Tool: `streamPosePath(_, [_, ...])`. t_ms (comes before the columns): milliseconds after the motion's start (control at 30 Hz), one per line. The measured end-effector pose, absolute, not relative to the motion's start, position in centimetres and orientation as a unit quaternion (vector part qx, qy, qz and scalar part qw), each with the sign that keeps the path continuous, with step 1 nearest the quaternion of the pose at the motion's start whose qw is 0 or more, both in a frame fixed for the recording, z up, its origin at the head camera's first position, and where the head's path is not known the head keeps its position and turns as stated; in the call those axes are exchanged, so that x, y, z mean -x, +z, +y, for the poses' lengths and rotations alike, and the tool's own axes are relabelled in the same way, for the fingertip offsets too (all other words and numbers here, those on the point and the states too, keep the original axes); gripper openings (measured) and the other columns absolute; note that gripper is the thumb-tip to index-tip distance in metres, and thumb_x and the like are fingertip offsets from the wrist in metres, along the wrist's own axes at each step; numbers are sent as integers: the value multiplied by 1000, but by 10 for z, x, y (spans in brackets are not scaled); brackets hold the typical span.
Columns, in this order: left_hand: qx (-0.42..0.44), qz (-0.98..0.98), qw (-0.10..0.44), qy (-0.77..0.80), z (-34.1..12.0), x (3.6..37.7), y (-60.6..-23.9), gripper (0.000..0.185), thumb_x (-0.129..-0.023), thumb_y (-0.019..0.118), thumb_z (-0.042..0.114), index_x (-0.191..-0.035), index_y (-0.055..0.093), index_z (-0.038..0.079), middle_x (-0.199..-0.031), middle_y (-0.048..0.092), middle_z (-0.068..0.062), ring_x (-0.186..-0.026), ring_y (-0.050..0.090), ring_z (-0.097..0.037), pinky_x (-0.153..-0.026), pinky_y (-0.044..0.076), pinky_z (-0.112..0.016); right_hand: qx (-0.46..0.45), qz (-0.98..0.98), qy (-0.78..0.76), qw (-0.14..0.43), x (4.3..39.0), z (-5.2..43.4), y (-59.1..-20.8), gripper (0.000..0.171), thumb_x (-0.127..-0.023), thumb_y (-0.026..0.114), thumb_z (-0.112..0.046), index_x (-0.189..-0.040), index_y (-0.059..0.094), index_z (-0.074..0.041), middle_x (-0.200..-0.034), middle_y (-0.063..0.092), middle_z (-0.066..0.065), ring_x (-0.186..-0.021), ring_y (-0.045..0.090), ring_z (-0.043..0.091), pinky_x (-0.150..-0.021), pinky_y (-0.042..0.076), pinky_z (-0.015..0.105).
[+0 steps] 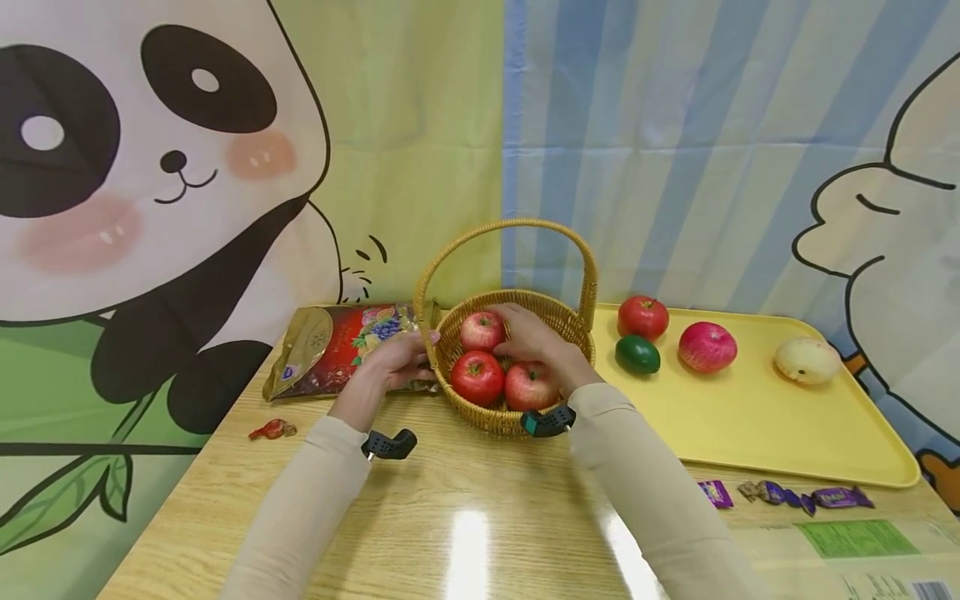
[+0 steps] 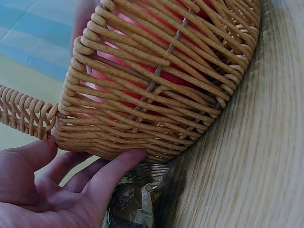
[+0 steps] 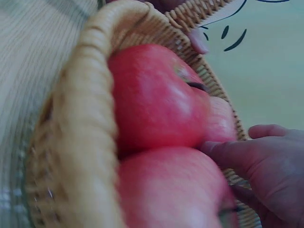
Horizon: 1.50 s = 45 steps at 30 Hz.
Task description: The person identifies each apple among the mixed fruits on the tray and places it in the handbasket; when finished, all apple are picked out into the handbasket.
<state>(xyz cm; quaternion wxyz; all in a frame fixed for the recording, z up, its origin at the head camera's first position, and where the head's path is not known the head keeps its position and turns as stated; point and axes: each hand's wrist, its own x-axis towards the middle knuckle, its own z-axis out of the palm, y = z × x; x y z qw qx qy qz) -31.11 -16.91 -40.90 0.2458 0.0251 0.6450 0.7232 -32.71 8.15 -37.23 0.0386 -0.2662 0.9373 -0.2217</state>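
Three red apples lie in a woven wicker basket [image 1: 487, 421] with a tall arched handle: one at the back [image 1: 482, 331], one at front left [image 1: 477, 377], one at front right [image 1: 532, 386]. My left hand [image 1: 397, 360] grips the basket's left side where the handle meets the rim. In the left wrist view its thumb [image 2: 40, 153] is at the handle base and other fingers lie against the weave. My right hand [image 1: 536, 337] reaches inside, its loosely spread fingers beside the back apple. The right wrist view shows that thumb [image 3: 213, 149] close against the apples.
Right of the basket, a yellow tray [image 1: 750, 425] holds a red apple [image 1: 642, 318], a green fruit [image 1: 637, 356], a pink fruit [image 1: 708, 347] and a pale fruit [image 1: 807, 361]. A red-gold bag [image 1: 330, 354] lies left. Wrapped candies [image 1: 840, 498] sit near the tray's front edge.
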Motion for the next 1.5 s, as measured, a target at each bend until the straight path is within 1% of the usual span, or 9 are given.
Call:
streamPosePath(133, [-21,644,245,724,-170,310,-408,50,-105,41,22,-148,33,-3,-151,35,-27,-140,36,-40,-86,57,-39,285,939,-187,36,321,95,-357,63,-87,72,-20,-143,47,-6,-146,47,16,-138,40,33,-115,33,46])
streamPosePath(233, [-21,646,244,723,-170,310,-409,50,-105,42,22,-148,34,-3,-150,36,-27,-139,37,-40,-85,58,-37,302,935,-182,40,315,109,-342,59,-88,71,-22,-140,50,-5,-141,53,16,-132,47,34,-110,39,48])
streamPosePath(367, [-25,643,245,725,-170,309,-411,51,-105,42,23,-147,33,-4,-150,35,-28,-139,36,-40,-90,56,-41,334,921,-195,44,303,132,-323,53,-90,69,-21,-137,53,-4,-134,59,16,-121,57,34,-102,46,49])
streamPosePath(467, [-27,643,245,725,-171,308,-412,51,-105,42,23,-147,33,-4,-151,35,-28,-140,36,-40,-94,54,-44,358,910,-204,45,292,151,-312,50,-90,69,-18,-135,55,-3,-131,61,17,-119,59,34,-99,48,50])
streamPosePath(600, [-23,641,242,728,-172,306,-411,50,-105,41,22,-148,33,-3,-152,34,-26,-140,35,-39,-94,54,-44,361,905,-220,57,278,182,-304,48,-90,70,-18,-133,56,-3,-129,62,17,-118,60,34,-97,50,50])
streamPosePath(767, [-26,639,242,730,-172,304,-409,50,-105,41,22,-148,32,-3,-152,33,-26,-140,34,-39,-96,53,-45,328,917,-218,59,273,222,-301,49,-90,70,-17,-134,56,-1,-127,62,21,-114,61,37,-94,52,50])
streamPosePath(1000, [-27,645,241,725,-172,306,-408,51,-105,41,24,-149,31,-1,-153,32,-25,-142,32,-38,-106,41,-55,270,937,-217,52,288,271,-303,53,-91,67,-15,-136,49,6,-134,55,28,-121,53,47,-100,44,58])
streamPosePath(1267, [-24,646,237,725,-170,308,-409,51,-105,42,23,-149,32,0,-153,32,-25,-142,33,-37,-102,46,-51,193,962,-192,28,306,296,-319,64,-91,68,-25,-138,42,10,-133,52,33,-121,51,50,-103,37,64])
streamPosePath(1500, [-25,647,238,724,-169,308,-408,51,-105,41,23,-148,32,-2,-152,34,-25,-141,34,-38,-103,46,-51,115,968,-221,30,317,301,-340,72,-92,65,-25,-144,30,11,-140,41,37,-127,43,52,-106,35,63])
